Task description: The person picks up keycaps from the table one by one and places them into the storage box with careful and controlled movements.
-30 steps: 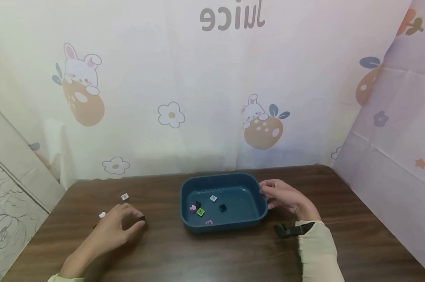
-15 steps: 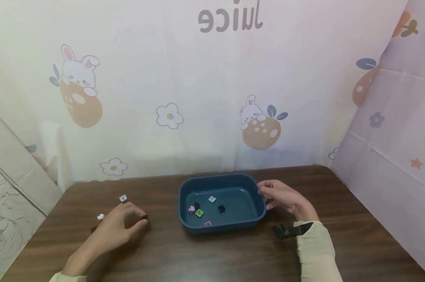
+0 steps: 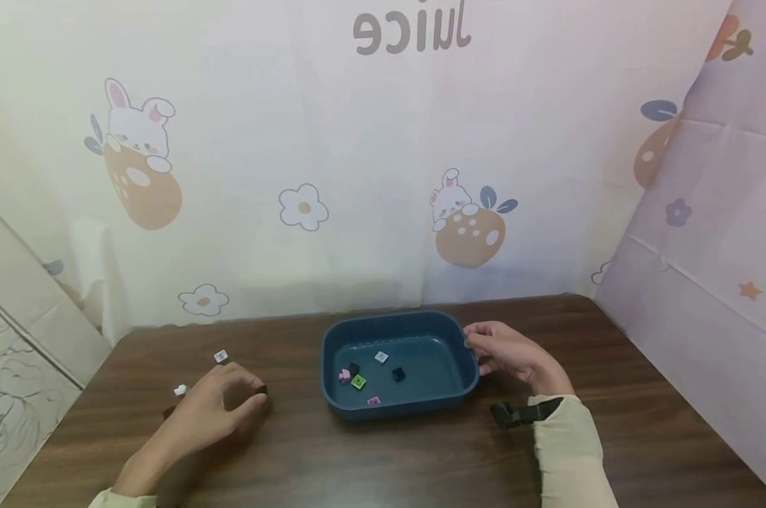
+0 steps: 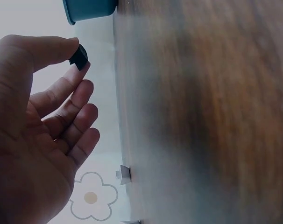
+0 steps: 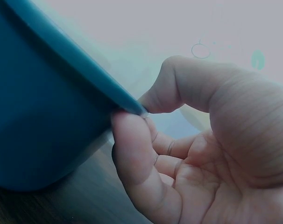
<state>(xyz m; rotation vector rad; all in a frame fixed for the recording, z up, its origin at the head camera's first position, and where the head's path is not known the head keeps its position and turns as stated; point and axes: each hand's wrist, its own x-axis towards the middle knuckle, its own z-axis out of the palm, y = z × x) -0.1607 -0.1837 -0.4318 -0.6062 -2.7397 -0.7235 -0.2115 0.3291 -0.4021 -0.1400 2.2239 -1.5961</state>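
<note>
My left hand [image 3: 208,409] pinches a small black keycap-like piece [image 4: 79,57] between thumb and index fingertips. Its other fingers are loosely curled, as the left wrist view shows. To the right stands a dark blue rectangular tray [image 3: 402,409], some way from the left hand. My right hand [image 3: 510,355] grips the tray's right rim, thumb on top and index finger bent beneath the edge [image 5: 127,100]. Inside the tray lie several small pieces: white [image 3: 381,358], black [image 3: 398,375], green [image 3: 358,382] and pink [image 3: 344,376].
Two white pieces, one farther back [image 3: 221,356] and one by the left wrist [image 3: 180,389], lie on the dark wooden table [image 3: 408,466]. A dark piece [image 3: 168,412] is partly hidden by the left hand. A printed curtain [image 3: 370,141] hangs behind the table.
The left hand has shifted slightly right with the black piece, uncovering more of the dark piece beside its wrist. The right hand keeps its grip on the tray. The head view has turned slightly.
</note>
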